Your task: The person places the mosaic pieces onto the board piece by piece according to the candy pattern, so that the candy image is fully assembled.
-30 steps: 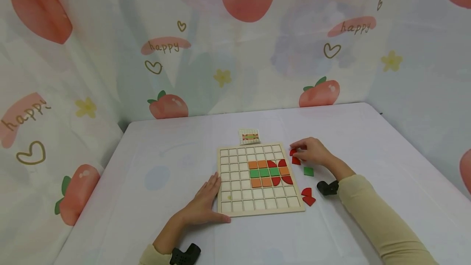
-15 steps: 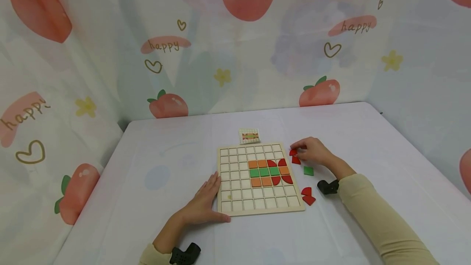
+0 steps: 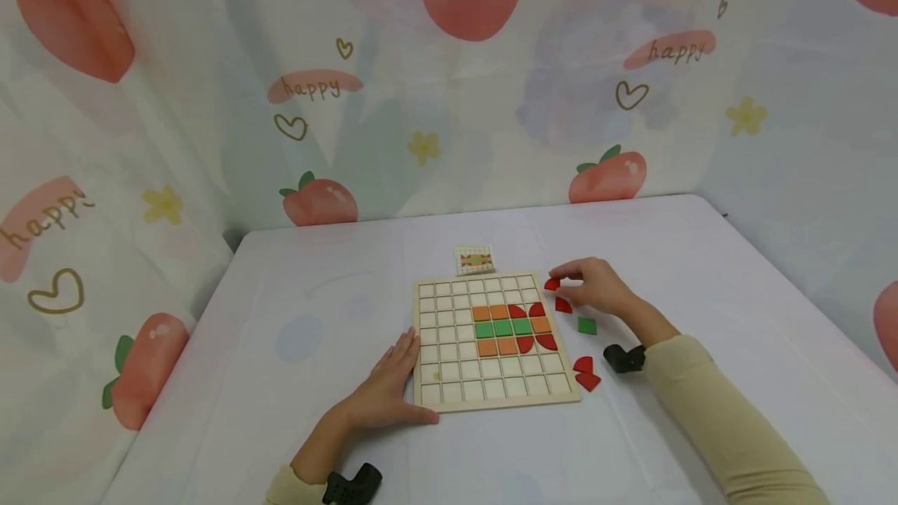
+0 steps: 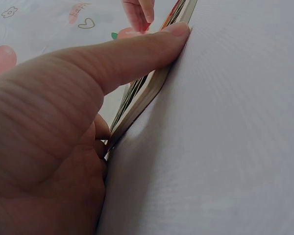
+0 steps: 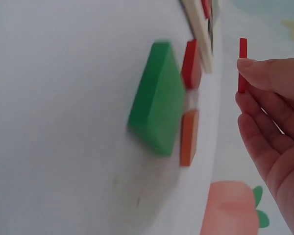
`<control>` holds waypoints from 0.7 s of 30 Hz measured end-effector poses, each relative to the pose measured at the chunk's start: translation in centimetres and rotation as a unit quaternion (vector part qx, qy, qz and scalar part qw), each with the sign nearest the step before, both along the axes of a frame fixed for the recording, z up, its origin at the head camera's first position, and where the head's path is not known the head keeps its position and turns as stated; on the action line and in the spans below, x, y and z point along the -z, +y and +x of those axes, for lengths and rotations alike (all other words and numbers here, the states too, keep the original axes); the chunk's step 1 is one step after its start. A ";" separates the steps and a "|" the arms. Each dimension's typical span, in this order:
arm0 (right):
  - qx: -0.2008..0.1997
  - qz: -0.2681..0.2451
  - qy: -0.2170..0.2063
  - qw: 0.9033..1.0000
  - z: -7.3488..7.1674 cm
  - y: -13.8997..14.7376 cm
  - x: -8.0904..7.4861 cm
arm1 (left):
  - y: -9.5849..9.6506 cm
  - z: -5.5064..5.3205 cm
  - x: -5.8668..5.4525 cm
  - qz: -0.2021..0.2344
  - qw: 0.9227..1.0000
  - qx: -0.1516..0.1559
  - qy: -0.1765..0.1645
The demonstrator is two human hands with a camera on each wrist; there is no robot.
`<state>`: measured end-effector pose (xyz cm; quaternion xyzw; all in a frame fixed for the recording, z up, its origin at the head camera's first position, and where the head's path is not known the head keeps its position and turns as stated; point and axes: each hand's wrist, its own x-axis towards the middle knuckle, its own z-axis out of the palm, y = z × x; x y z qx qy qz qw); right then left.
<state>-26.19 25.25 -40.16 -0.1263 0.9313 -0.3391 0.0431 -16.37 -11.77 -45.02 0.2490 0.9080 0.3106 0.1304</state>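
Between thumb and fingers, my right hand (image 3: 596,287) pinches a red quarter-circle tile (image 3: 552,284). In the right wrist view that tile (image 5: 242,47) stands on edge, raised above the tabletop. My left hand (image 3: 382,388) rests against the wooden grid board (image 3: 505,407), fingers stretched along its left edge and thumb (image 4: 152,46) at the front corner. Orange, green and red tiles fill a block of squares on the board's right half. Below the right hand lie a red quarter-circle tile (image 3: 563,305) and a green square tile (image 3: 587,326).
Two more red tiles (image 3: 587,382) lie off the board's lower right edge. A small pattern card (image 3: 475,259) sits just behind the board. In the right wrist view, an orange tile (image 5: 188,138) lies beyond the green one. Printed cloth (image 3: 491,123) hangs behind the white table.
My right hand has shifted slightly left and up, drawing the pinched red tile away from the red one below it. The left hand and the board have stayed put.
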 end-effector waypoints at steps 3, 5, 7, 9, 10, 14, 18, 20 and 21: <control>-0.003 -0.011 0.008 1.000 0.2 -0.9 -0.2 | 0.0 0.0 0.0 -0.003 1.000 -0.001 0.003; -0.009 -0.021 0.014 1.000 0.2 -1.6 -0.3 | 0.0 0.0 0.0 -0.003 1.000 0.000 0.003; -0.019 -0.030 0.017 0.999 0.3 -2.3 -0.3 | -0.1 0.0 0.0 -0.004 1.000 0.000 0.002; -0.027 -0.037 0.021 0.999 0.4 -3.0 -0.4 | -0.1 0.0 -0.1 -0.003 1.000 0.000 0.001; -0.028 -0.040 0.021 0.999 0.4 -3.3 -0.4 | -0.1 0.0 -0.1 -0.001 1.000 0.001 0.001; -0.040 -0.042 0.032 0.998 0.6 -4.4 -0.6 | -0.1 0.0 -0.1 0.003 1.000 0.002 -0.001; -0.058 -0.045 0.043 0.996 0.9 -5.6 -0.7 | -0.1 0.0 -0.1 0.003 1.000 0.002 0.000; -0.075 -0.047 0.050 0.995 0.9 -6.3 -0.6 | -0.1 0.0 -0.2 0.002 1.000 0.002 0.000; -0.081 -0.051 0.053 0.994 0.9 -6.6 -0.5 | -0.1 0.0 -0.2 0.001 1.000 0.001 0.000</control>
